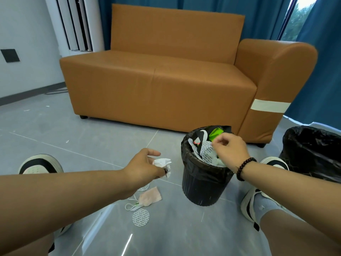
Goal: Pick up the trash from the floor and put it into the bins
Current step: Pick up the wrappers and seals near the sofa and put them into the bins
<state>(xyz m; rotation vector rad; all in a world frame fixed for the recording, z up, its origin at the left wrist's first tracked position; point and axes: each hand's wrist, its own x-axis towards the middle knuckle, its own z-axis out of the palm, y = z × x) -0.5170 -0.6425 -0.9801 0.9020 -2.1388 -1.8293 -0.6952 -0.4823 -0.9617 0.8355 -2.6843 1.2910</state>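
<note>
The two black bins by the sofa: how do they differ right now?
The near bin in front of the sofa is stuffed: white wrappers and a green scrap pile above its rim. The far bin at the right edge shows only its black liner inside. The right hand hovers over the near bin; no hand is at the far bin. Both are black, bag-lined and upright on the floor.

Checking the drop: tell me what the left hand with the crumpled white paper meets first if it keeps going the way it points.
Probably the small black ribbed bin: the left hand with the crumpled white paper points right towards its side, below the rim. Depth is unclear.
</note>
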